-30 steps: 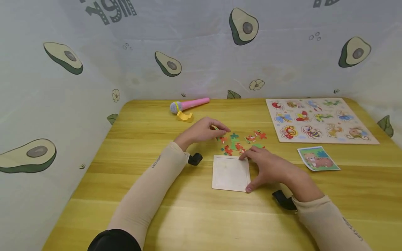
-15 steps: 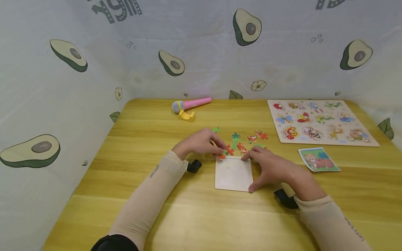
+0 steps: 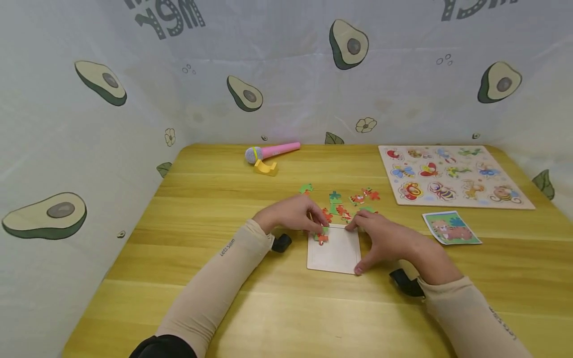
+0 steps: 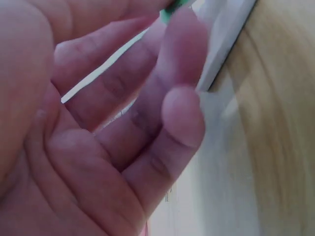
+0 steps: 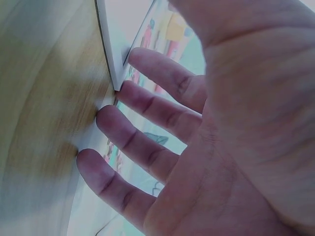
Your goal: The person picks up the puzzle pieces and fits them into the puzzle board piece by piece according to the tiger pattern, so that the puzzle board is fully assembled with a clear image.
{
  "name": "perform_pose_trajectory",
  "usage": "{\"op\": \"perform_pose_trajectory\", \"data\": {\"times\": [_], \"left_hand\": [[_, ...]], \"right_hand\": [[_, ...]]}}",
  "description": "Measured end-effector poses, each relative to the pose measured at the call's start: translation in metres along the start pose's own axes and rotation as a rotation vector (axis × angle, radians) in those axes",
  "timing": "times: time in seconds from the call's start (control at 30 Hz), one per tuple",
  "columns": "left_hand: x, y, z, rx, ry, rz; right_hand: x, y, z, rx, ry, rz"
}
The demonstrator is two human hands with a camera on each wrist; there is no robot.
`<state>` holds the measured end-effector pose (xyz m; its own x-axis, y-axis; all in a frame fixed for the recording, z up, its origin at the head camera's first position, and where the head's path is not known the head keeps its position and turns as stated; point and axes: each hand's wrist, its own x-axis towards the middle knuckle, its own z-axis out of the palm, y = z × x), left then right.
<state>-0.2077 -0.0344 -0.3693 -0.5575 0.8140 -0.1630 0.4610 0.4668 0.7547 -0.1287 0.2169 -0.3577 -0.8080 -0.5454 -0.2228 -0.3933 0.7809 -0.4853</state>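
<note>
A square wooden puzzle tray (image 3: pixel 335 256) lies before me, pale and shallow-rimmed. At its far left corner my left hand (image 3: pixel 293 213) pinches a red and green jigsaw piece (image 3: pixel 321 238), which overlaps the tray. A green bit of that piece (image 4: pixel 171 11) shows at the fingertips in the left wrist view. My right hand (image 3: pixel 391 239) holds the tray along its right side, thumb at the near corner and index finger at the far edge. In the right wrist view the tray (image 5: pixel 109 44) meets the fingertips. Beyond it lie several loose jigsaw pieces (image 3: pixel 337 209).
A picture card (image 3: pixel 454 228) with a bear lies right of the right hand. Behind it is a large insect puzzle board (image 3: pixel 456 176). At the back left sit a pink toy microphone (image 3: pixel 277 149) and a yellow curved block (image 3: pixel 266 168). Printed cloth (image 3: pixel 295 64) hangs behind the table.
My left hand took up a jigsaw piece from the left of the pile and moved it nearer, over the tray's far left corner. The right hand stays at the tray.
</note>
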Motion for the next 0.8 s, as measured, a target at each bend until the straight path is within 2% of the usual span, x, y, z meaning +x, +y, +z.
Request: {"op": "perform_pose_trajectory", "data": {"times": [0.17,0.5,0.7,0.8], "left_hand": [[0.002,0.001,0.002,0.113,0.021,0.009],[-0.002,0.006,0.01,0.26,0.018,0.015],[-0.002,0.008,0.013,0.273,-0.021,0.054],[-0.002,0.007,0.011,0.271,-0.011,0.052]], "right_hand": [[-0.001,0.0,0.0,0.0,0.0,-0.001],[0.0,-0.001,0.005,0.004,0.004,-0.02],[-0.001,-0.002,0.006,0.005,-0.001,-0.018],[-0.002,-0.002,0.004,-0.002,0.007,-0.023]]}}
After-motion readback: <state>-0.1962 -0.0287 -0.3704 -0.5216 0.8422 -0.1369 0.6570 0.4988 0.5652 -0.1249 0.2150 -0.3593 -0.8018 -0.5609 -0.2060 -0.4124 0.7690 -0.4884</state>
